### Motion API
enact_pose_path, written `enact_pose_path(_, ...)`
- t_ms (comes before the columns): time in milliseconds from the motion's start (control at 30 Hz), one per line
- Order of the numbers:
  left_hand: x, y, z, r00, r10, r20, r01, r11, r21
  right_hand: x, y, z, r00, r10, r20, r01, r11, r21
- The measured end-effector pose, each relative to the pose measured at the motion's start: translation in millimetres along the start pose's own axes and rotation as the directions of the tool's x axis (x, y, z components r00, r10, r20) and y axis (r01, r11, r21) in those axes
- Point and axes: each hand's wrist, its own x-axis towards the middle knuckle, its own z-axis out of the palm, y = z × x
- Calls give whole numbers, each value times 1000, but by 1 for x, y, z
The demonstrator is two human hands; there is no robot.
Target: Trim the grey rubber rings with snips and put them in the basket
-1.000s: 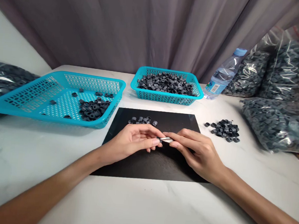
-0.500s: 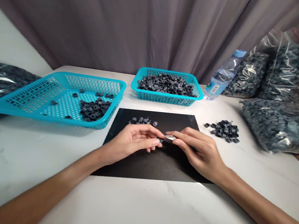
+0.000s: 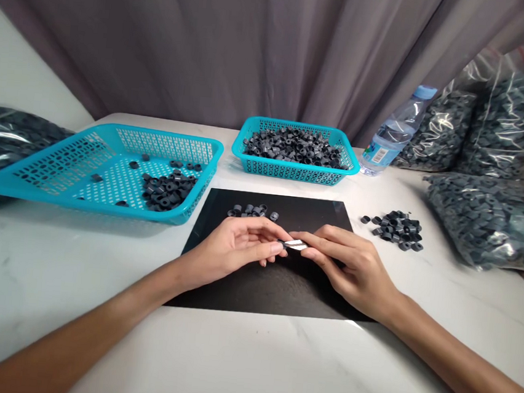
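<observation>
My left hand (image 3: pixel 246 242) pinches a small dark grey plastic ring (image 3: pixel 281 245) between thumb and fingertips; most of it is covered by them. My right hand (image 3: pixel 351 257) grips a thin, flat, shiny blade (image 3: pixel 295 245), whose bright face shows a dark stripe. The blade's left end meets the ring, above a black mat (image 3: pixel 253 288). Just behind my left fingers, a small group of similar grey rings (image 3: pixel 254 210) lies on the mat. To the right of the mat is a loose pile of grey rings (image 3: pixel 398 228) on the white table.
A large blue basket (image 3: pixel 200 190) with some rings stands at left, and a smaller full blue basket (image 3: pixel 292 170) at the back. A water bottle (image 3: pixel 395 132) leans at right, beside bulging clear bags of rings (image 3: pixel 500 225). Another bag (image 3: pixel 12 141) lies far left.
The blade has turned, so more of its bright face shows, and its end sits closer against the ring. Both hands keep almost the same place; the view has shifted slightly.
</observation>
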Motion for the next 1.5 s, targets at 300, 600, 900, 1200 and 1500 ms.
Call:
enact_pose_path(300,-1,1,0,1000,-5,-5,5,1000,28,0,1,0,1000,7,20,-7,1000,10)
enact_pose_path(600,0,1,0,1000,-7,-1,7,1000,30,-1,1,0,1000,-1,25,1,1000,-3)
enact_pose_path(900,-1,-1,0,1000,1,3,-2,1000,27,0,0,0,1000,12,17,-12,1000,1)
enact_pose_path(1200,0,-2,-1,1000,0,-4,0,1000,-5,0,0,-1,999,43,-1,-43,999,21)
enact_pose_path(1500,-1,0,0,1000,0,0,0,1000,0,1,-2,-2,999,33,2,-33,999,27)
